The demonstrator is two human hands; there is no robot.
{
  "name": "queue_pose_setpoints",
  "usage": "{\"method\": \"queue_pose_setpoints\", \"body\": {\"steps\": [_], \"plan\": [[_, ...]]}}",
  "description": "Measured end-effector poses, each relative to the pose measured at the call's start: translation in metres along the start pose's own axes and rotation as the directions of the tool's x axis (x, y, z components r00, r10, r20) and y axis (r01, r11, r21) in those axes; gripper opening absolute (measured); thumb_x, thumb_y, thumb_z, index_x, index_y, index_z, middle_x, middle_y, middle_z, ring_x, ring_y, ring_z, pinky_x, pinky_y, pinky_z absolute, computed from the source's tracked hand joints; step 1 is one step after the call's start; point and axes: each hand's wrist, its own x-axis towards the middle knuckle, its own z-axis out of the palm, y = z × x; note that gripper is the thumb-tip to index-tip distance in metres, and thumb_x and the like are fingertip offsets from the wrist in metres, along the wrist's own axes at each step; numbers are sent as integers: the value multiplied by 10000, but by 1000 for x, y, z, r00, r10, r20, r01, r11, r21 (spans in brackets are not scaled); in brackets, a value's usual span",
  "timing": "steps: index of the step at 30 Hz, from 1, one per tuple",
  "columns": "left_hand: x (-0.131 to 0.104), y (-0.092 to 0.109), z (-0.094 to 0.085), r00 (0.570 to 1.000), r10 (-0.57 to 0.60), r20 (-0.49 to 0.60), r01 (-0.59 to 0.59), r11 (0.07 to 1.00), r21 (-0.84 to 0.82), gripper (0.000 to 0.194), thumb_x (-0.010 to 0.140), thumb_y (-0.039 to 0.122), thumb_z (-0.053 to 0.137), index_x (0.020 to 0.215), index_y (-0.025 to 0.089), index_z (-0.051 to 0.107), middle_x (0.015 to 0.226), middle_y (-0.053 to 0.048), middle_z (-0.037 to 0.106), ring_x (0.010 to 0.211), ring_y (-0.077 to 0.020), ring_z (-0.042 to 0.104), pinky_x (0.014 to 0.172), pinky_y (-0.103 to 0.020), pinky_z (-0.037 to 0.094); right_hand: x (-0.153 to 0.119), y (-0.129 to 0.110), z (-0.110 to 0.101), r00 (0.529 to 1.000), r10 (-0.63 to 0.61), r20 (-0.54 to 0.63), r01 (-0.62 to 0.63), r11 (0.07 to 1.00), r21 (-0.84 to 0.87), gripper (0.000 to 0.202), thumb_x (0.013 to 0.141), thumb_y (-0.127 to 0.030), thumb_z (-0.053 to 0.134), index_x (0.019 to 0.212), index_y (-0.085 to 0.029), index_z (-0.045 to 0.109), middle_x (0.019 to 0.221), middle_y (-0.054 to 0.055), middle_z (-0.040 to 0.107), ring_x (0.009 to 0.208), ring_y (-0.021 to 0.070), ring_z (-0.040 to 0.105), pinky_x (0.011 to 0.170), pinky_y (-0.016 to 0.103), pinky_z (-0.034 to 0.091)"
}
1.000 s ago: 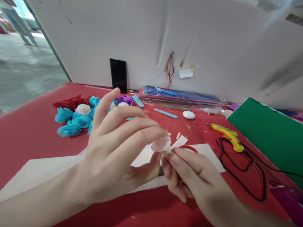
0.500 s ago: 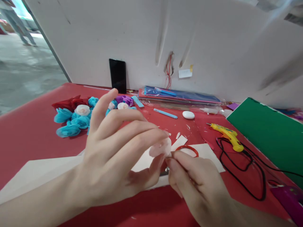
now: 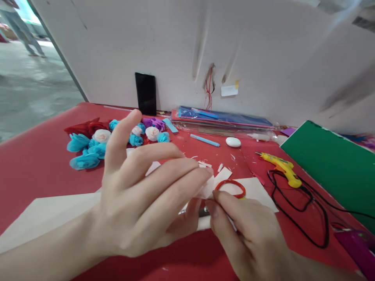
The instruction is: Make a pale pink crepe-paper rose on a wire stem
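Between my two hands is a small pale pink paper flower (image 3: 207, 189), partly hidden behind fingers. My left hand (image 3: 146, 195) grips it from the left with thumb and fingertips, its index finger raised. From the right, the thumb and forefinger of my right hand (image 3: 246, 226) pinch the flower's lower end. Scissors with red handles (image 3: 231, 188) lie on white paper (image 3: 260, 191) just beneath and behind my hands; their blades are mostly covered. Paper scraps (image 3: 224, 174) are scattered beyond my fingertips.
Blue, red, white and purple paper flowers (image 3: 88, 156) lie at the left. A phone (image 3: 146, 93) leans on the wall. A yellow glue gun (image 3: 281, 168) with a black cord rests at right, beside a green board (image 3: 331, 168). A blue pen (image 3: 205, 140) lies farther back.
The pink flower has turned and tilted between my fingers, so less of its round face shows. My left hand has shifted slightly left and down; my right fingers still pinch its end.
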Motion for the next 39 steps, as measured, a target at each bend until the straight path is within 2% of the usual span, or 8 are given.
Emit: {"method": "queue_pose_setpoints", "body": {"steps": [4, 12, 16, 20, 24, 27, 33, 39], "plan": [[0, -1, 0, 999, 25, 21, -25, 1000, -3, 206, 790, 194, 601, 964, 304, 606, 792, 36, 698, 829, -226, 565, 1225, -550, 264, -1, -1, 1, 999, -17, -28, 15, 997, -74, 255, 898, -93, 442, 682, -211, 505, 481, -38, 570, 379, 100, 513, 435, 219, 368], [3, -2, -2, 997, 73, -6, -73, 997, 7, 252, 715, 204, 613, 956, 272, 643, 752, 17, 662, 805, -224, 538, 1266, -449, 178, -4, -2, 0, 1000, -16, 5, 16, 991, -132, 280, 919, -101, 403, 741, -169, 608, 519, 8, 645, 438, 147, 616, 488, 248, 417], [3, -2, 0, 998, 68, 6, -68, 997, 24, 261, 709, 196, 664, 959, 267, 640, 739, 36, 655, 780, -210, 534, 1265, -456, 190, -2, 1, 2, 999, -35, -39, 27, 980, -198, 287, 887, -75, 420, 679, -173, 591, 452, -5, 592, 373, 132, 546, 447, 254, 363], [1, -3, 3, 993, 115, 4, -115, 992, 45, 238, 713, 168, 696, 934, 237, 642, 755, 40, 665, 762, -192, 545, 1261, -490, 185, 0, 4, 6, 999, -39, 8, 40, 972, -231, 299, 873, -54, 406, 670, -150, 604, 426, -3, 576, 329, 130, 511, 413, 275, 328], [-2, -3, 7, 988, 153, 4, -152, 986, 66, 179, 748, 187, 697, 924, 190, 663, 751, 24, 671, 770, -185, 565, 1246, -525, 190, -1, 7, 8, 997, -22, 79, 38, 977, -208, 308, 908, -63, 373, 799, -108, 658, 480, 2, 632, 352, 156, 571, 404, 285, 363], [-3, 0, 9, 992, 125, 1, -124, 990, 64, 143, 765, 177, 715, 897, 157, 666, 719, 28, 669, 762, -170, 575, 1235, -532, 206, -3, 9, 8, 995, -18, 94, 38, 976, -212, 338, 940, -70, 342, 872, -87, 673, 516, 11, 662, 386, 172, 619, 421, 284, 412], [-3, 4, 7, 997, 58, 43, -61, 996, 66, 79, 816, 183, 685, 892, 202, 674, 684, 45, 681, 744, -174, 643, 1243, -532, 206, -4, 11, 13, 984, -175, 41, 178, 918, -354, 391, 983, -62, 322, 831, -30, 681, 423, 2, 573, 311, 173, 551, 340, 306, 341], [-3, 7, 5, 998, 31, 51, -34, 998, 57, 51, 837, 204, 658, 883, 187, 670, 662, 48, 687, 752, -174, 616, 1225, -530, 250, -3, 9, 19, 926, -376, -28, 295, 769, -567, 349, 886, 74, 412, 672, -34, 665, 397, -2, 511, 294, 158, 451, 318, 322, 271]]}}
